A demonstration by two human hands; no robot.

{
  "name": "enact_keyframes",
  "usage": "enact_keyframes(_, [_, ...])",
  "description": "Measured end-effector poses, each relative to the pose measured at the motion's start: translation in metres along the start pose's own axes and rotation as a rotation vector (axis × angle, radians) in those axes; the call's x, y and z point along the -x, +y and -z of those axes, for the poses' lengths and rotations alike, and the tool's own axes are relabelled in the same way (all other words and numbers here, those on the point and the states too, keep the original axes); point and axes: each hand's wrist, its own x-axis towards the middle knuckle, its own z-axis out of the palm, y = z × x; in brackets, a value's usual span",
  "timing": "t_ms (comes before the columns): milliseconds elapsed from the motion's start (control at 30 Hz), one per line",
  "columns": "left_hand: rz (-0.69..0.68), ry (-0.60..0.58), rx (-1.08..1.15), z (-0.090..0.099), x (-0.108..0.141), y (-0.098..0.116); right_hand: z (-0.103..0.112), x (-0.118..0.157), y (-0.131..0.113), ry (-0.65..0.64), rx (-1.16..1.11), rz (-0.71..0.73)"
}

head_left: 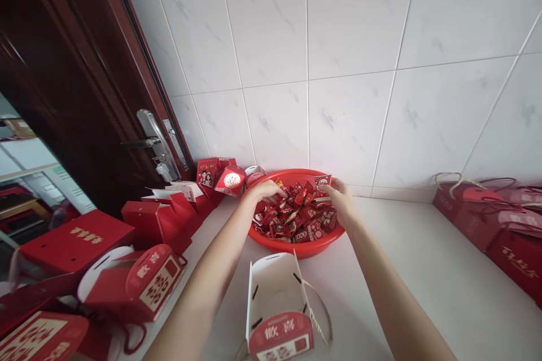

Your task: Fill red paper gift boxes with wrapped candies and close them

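A round red plastic basket (302, 250) stands against the tiled wall, filled with red-wrapped candies (292, 217). My left hand (270, 190) reaches over its left side, fingers bent down at the candies; whether they grip one is hidden. At the right rim, my right hand (340, 198) has its fingers closed on a red packet (323, 181) with white print. An open red gift box (277, 293), white inside, sits in front of the basket between my forearms, its rope handle hanging to the right.
Red gift boxes (158, 220) crowd the left side of the white surface (406, 259). More red boxes with rope handles (503, 225) stand at the right. A dark brown door (84, 67) with a metal handle is at the left.
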Motion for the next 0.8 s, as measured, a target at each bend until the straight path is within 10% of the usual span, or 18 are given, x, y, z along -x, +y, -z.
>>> enact_keyframes(367, [-0.184,-0.194,0.400,-0.004,0.019,0.024,0.000,0.004,-0.005,-0.029,-0.017,-0.018])
enact_keyframes(800, [-0.173,0.159,-0.116,-0.004,0.001,0.006,0.001,0.003,-0.004,-0.078,0.009,0.003])
